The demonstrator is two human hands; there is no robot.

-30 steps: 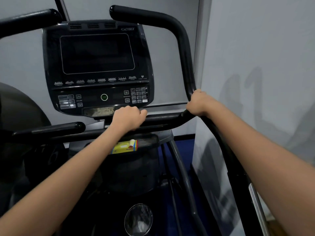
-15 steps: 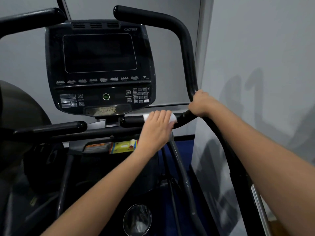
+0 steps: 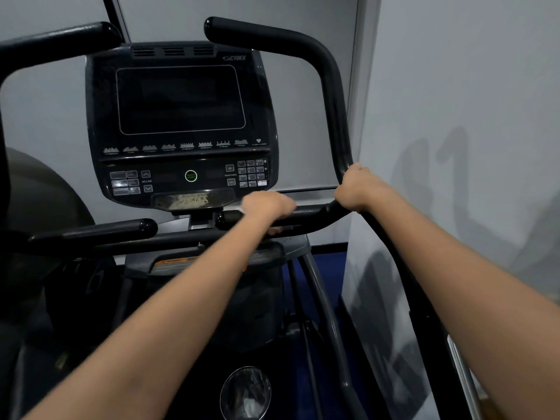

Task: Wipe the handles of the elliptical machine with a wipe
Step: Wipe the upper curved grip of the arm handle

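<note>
My left hand point(image 3: 266, 207) is curled over the short horizontal handle point(image 3: 309, 214) just under the console point(image 3: 181, 122), and it presses the wipe point(image 3: 241, 207) around the bar; only a small white edge of the wipe shows at the left side of my fingers. I hold it wrapped like this so the cloth touches the top and the underside of the bar together. My right hand point(image 3: 359, 187) grips the long moving handle point(image 3: 336, 116) at the bend where it meets the short one. I think this keeps the arm of the machine from swinging while I rub, because this handle can move.

Compared with half a second ago, my left hand has slid to the left along the bar, away from my right hand, and the fingers now close more fully around it. Before, more of the white wipe was visible under my fingertips. My right hand has stayed at the same bend.
</note>
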